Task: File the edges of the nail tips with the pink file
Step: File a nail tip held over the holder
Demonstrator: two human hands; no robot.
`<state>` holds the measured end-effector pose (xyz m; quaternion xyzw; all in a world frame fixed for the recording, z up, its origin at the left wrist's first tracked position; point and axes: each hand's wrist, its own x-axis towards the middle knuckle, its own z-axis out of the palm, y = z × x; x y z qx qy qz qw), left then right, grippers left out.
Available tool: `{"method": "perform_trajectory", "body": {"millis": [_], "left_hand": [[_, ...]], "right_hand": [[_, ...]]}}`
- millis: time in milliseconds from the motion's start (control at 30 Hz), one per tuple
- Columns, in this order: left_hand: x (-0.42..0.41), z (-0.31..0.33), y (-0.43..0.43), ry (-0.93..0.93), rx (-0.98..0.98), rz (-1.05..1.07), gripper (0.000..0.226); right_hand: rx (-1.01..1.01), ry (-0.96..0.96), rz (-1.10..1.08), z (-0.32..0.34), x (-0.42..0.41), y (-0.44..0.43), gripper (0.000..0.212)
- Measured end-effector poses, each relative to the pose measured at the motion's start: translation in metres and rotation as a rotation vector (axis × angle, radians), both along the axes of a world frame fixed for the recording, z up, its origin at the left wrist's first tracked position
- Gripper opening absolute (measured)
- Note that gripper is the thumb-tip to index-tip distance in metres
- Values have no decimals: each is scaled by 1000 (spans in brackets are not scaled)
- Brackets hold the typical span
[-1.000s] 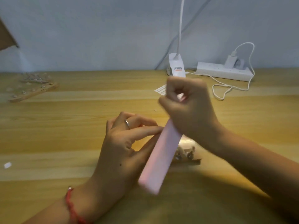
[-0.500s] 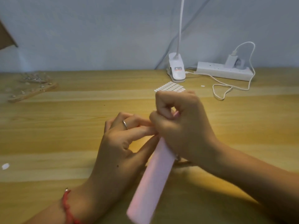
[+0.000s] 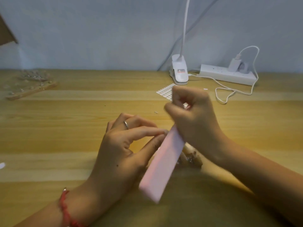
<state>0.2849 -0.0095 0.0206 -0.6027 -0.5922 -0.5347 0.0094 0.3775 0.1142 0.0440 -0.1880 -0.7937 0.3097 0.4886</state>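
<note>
Right hand [image 3: 193,118] sits higher than 0.5 s ago, clenched round pink file [image 3: 162,164], which slants above table [image 3: 65,128]. Left hand [image 3: 119,149] pinches thumb and index at file's edge; contents not discernible.

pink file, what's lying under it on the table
Under the pink file, a brownish clump with shiny bits lies on the table. The file and right hand cover most of it, so I cannot identify it.
</note>
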Motion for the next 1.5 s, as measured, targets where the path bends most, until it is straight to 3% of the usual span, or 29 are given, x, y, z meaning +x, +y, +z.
{"method": "perform_trajectory", "body": {"millis": [100, 200, 300, 367, 500, 667, 800, 1000, 1100, 1167, 1300, 1433, 1500], "left_hand": [[0, -1, -1, 25, 3, -13, 14], [0, 0, -2, 8, -14, 4, 37], [0, 0, -1, 7, -1, -8, 15], [1, 0, -2, 9, 3, -16, 15], [1, 0, -1, -66, -18, 10, 17], [-1, -2, 1, -119, -5, 32, 12], [-2, -1, 0, -144, -10, 27, 12], [-3, -1, 0, -167, 1, 16, 14], [-2, 0, -1, -122, -27, -17, 23], [0, 1, -1, -67, -38, -33, 32], [-1, -1, -2, -66, -28, -42, 17], [0, 0, -2, -13, -26, -47, 21], [0, 0, -2, -27, -27, -48, 18]], "right_hand": [[120, -28, 95, 0, 0, -12, 39], [-32, 16, -71, 8, 5, 14, 40], [42, -12, -37, 3, 1, -2, 42], [150, -39, 67, 0, -2, -18, 41], [-37, -16, -99, 7, 5, 15, 37], [127, -40, 39, -2, -2, -12, 41], [-6, -30, -128, 6, 5, 16, 41], [55, -10, 112, 6, -2, -10, 32], [-96, 67, -35, 16, 4, 19, 40], [-85, 51, -89, 14, 4, 19, 42], [105, -23, 87, 4, -6, -16, 39], [-58, 12, -123, 14, 5, 19, 40], [-26, -7, -103, 10, 4, 10, 37]]}}
